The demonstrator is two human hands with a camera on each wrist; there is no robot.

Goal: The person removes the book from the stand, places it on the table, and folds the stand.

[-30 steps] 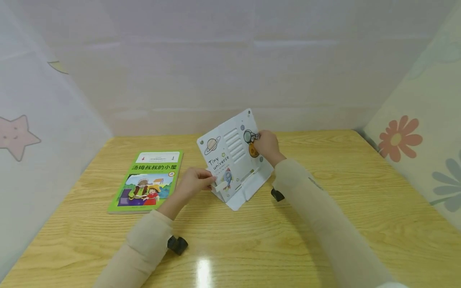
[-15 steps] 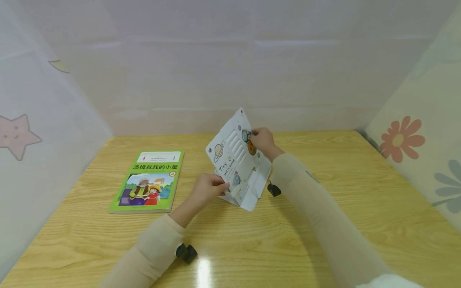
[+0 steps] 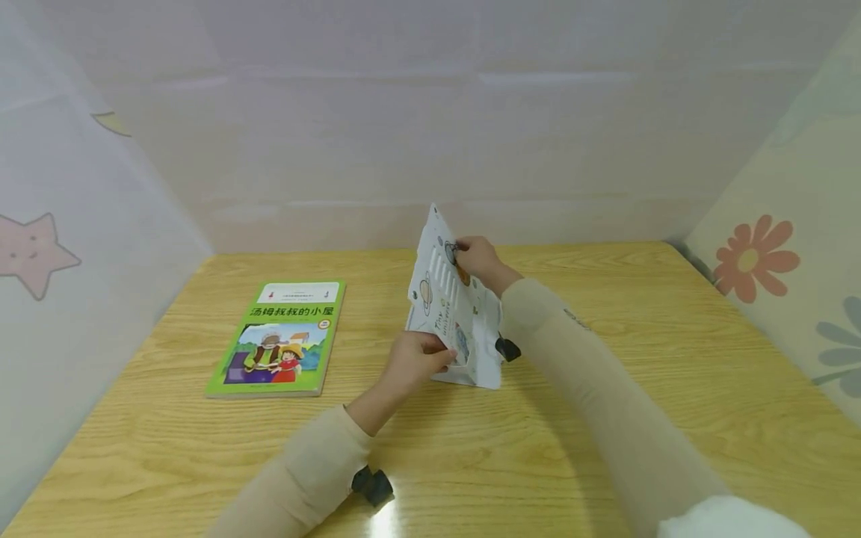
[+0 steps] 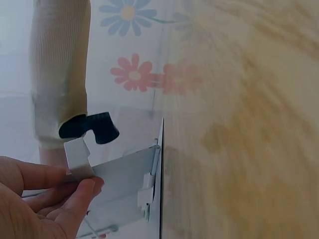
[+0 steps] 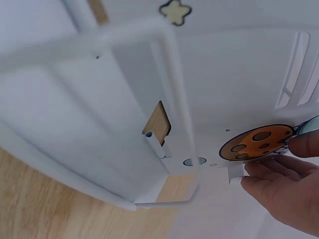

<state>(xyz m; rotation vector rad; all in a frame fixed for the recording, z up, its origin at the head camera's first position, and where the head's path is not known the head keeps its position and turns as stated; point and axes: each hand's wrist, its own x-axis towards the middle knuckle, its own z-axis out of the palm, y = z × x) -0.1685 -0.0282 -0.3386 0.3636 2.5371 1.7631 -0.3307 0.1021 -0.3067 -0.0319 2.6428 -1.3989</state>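
Observation:
A white book stand (image 3: 439, 299), printed with planets and the words "Tiny universe", stands in the middle of the table in the head view, turned so its front faces right. My left hand (image 3: 413, 362) pinches its lower left part. In the left wrist view, the thumb and fingers of that hand hold a small white page clip (image 4: 78, 157). My right hand (image 3: 480, 260) grips the panel's right edge, beside the orange planet print (image 5: 256, 142) in the right wrist view. The stand's back is mostly hidden in the head view.
A green-covered picture book (image 3: 276, 340) lies flat on the wooden table (image 3: 430, 463), left of the stand. Pale fabric walls enclose the table at the back and sides. A black wrist device (image 3: 372, 486) hangs under the left sleeve, another (image 3: 507, 348) under the right.
The book stand has swivelled, its front now facing more to the right and its panel looking narrower. My left hand has moved rightward with it, and my right hand slightly leftward. The picture book stays put.

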